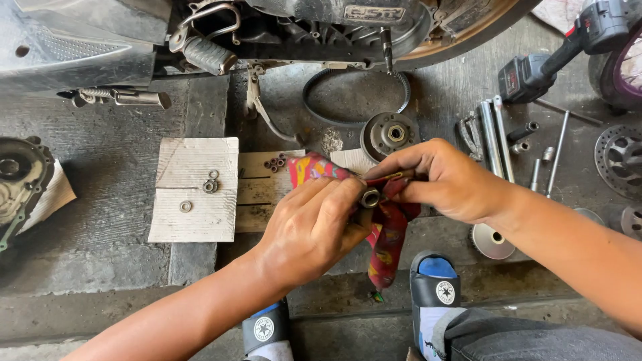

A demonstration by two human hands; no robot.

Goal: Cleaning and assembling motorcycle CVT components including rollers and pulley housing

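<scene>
One small grey metal bushing (370, 197) sits at picture centre, pinched by the left hand (311, 227); the right hand (445, 179) grips a red patterned cloth (386, 230) touching it. At 12 o'clock lies a round pulley (390, 135).

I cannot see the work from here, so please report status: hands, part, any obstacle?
Left hand holds small metal bushing. Right hand grips red patterned cloth against it. Nothing in the way.
</scene>
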